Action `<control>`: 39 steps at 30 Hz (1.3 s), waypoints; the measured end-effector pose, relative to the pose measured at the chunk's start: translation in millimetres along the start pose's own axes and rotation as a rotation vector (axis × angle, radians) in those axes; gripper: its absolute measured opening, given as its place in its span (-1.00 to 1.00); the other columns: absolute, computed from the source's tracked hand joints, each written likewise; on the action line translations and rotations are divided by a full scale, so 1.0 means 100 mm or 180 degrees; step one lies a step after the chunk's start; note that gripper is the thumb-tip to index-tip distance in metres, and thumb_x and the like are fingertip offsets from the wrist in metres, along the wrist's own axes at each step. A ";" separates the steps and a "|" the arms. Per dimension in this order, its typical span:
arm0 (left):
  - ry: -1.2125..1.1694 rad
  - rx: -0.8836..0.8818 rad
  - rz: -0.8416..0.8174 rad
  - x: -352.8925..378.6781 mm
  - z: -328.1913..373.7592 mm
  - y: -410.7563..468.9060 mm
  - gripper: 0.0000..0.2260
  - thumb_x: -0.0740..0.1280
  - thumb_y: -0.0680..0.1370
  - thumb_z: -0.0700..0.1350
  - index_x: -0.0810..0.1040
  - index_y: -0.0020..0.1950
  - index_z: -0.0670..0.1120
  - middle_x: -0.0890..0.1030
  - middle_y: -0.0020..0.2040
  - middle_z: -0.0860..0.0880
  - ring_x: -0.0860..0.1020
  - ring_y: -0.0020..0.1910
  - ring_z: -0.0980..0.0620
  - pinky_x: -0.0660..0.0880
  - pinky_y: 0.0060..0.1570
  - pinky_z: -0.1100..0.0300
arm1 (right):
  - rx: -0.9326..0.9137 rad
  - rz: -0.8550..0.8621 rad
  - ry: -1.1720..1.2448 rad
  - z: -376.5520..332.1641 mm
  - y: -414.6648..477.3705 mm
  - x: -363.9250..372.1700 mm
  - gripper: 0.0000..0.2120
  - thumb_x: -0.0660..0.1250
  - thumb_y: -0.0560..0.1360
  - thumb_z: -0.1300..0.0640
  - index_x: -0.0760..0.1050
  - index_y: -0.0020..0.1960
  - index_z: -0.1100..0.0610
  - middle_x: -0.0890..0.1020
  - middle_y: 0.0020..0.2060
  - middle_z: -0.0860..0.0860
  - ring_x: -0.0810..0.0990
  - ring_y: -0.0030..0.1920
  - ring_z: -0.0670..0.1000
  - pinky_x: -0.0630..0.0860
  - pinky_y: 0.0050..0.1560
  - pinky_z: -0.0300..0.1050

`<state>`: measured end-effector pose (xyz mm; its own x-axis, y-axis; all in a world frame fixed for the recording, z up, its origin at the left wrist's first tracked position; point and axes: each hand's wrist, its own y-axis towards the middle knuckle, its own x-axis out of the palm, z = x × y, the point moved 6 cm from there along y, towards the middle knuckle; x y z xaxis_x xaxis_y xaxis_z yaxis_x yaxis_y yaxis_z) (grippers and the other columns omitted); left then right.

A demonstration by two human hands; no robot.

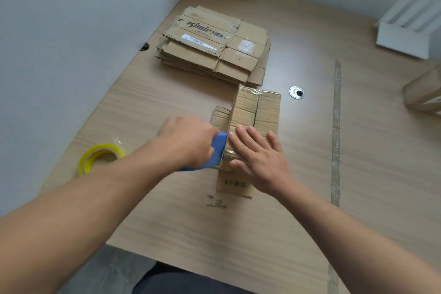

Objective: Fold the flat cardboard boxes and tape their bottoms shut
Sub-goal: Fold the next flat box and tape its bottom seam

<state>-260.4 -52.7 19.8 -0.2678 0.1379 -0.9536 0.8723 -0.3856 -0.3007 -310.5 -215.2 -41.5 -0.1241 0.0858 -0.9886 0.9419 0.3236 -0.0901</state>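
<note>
Right hand (260,162) lies flat on the near end of the folded box (261,112), fingers straight and slightly spread, palm pressing down, the forearm reaching in from the lower right. Left hand (188,143) comes in from the lower left with its fingers curled round a blue tool (216,153), whose edge meets the box's left side just beside the right hand's fingertips.

The box stands bottom up on the wooden table (238,234), its closed flaps showing a lengthwise seam, and clear tape glints at its far end. One loose flap (220,117) sticks out flat to the left and a printed flap (235,185) lies flat toward the person. A yellow roll of tape (101,157) rests on the table well to the left of the hands. The stack of flat boxes (214,48) sits just beyond the box, almost touching its far end. A round metal grommet (296,92) and a long worn strip (336,126) mark the tabletop to the right.

Most of the blue tool is covered by the left hand, so its kind cannot be told. Another cardboard box (424,95) is cut off at the right edge.
</note>
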 end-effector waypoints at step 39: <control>-0.3230 -0.1014 0.0501 0.80 0.25 -0.23 -0.60 0.31 0.60 0.11 0.53 0.40 0.00 0.62 0.24 -0.02 0.54 0.23 0.00 0.43 0.29 0.02 | -0.0186 0.0878 0.1053 -0.04 -0.30 -0.40 -0.48 0.40 0.51 -0.07 0.49 0.40 0.14 0.54 0.34 0.10 0.53 0.23 0.22 0.45 0.27 0.15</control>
<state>-312.0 -56.2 -50.0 -0.2298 -0.7709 -0.5941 0.9538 -0.0571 -0.2949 -335.5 -224.6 1.0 0.0275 0.4708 -0.8818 0.9357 0.2982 0.1883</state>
